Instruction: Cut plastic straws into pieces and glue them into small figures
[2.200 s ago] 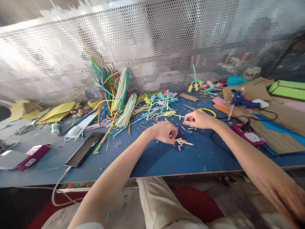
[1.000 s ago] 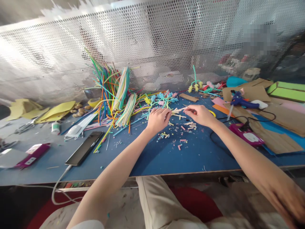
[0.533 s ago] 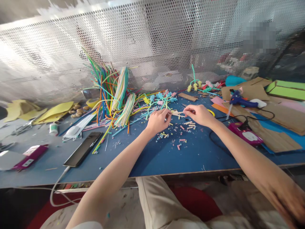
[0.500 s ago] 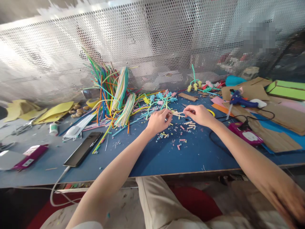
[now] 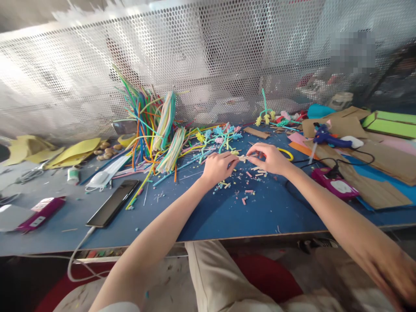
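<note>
My left hand (image 5: 219,168) and my right hand (image 5: 268,158) meet over the middle of the blue table, fingertips closed in a pinch. A small pale strip (image 5: 243,158) runs between them, held at both ends; its exact shape is too small to make out. Below lie short cut pieces (image 5: 260,171) in cream, pink and blue. Just behind the fingers are fuzzy pipe-cleaner sprigs (image 5: 224,135) in blue, pink and yellow. A yellow loop handle (image 5: 286,153), seemingly of scissors, shows behind my right hand, partly hidden by it.
Pipe-cleaner bundles (image 5: 165,125) stand at the back left, by a metal mesh panel (image 5: 211,65). A phone (image 5: 113,203) with a cable lies left. At right are a blue glue gun (image 5: 331,138), a magenta power strip (image 5: 334,183), black cord and cardboard (image 5: 383,160).
Both hands have shifted slightly; my left hand has moved a little right and its fingers are flatter. The fingertips are closer together around the pale strip, and more of the yellow handle shows.
</note>
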Available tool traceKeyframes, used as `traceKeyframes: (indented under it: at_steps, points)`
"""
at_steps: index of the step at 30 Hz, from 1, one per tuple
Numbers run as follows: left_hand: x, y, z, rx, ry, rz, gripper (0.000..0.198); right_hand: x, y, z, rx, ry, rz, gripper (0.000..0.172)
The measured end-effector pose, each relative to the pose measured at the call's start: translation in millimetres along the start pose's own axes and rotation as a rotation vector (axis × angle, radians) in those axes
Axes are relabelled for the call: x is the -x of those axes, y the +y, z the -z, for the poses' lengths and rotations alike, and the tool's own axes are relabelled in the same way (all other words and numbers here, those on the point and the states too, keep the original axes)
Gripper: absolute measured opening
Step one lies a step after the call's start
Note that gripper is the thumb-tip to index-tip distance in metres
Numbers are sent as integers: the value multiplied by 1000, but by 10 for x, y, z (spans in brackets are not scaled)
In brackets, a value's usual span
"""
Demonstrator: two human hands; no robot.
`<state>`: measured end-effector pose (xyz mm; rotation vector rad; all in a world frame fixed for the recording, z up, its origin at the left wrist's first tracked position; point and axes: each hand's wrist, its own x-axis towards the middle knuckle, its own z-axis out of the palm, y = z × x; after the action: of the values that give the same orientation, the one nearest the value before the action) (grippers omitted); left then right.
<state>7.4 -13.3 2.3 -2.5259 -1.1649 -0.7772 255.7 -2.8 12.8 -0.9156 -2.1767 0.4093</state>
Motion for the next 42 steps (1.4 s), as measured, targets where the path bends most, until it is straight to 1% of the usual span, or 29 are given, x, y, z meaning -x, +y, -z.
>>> traceKeyframes:
  at_steps: [4, 7, 13, 23, 33, 42]
  points:
    - [1, 25, 5, -9, 6, -40, 32, 2, -35, -28, -25, 11, -6, 27]
    - [2, 33, 13, -4, 8, -44, 32, 12, -32, -50, -48, 47, -22, 26]
    - [5, 30, 28, 3, 22, -47, 31, 17, 1, -49, -38, 82, 1, 23]
    - [13, 24, 17, 14, 27, -50, 30, 12, 5, -44, -52, 75, 43, 23]
    - [4, 11, -5, -3, 58, -65, 28, 5, 26, -64, -48, 80, 88, 14]
    - [3, -1, -16, 0, 55, -64, 27, 1, 31, -33, -42, 86, 119, 12]
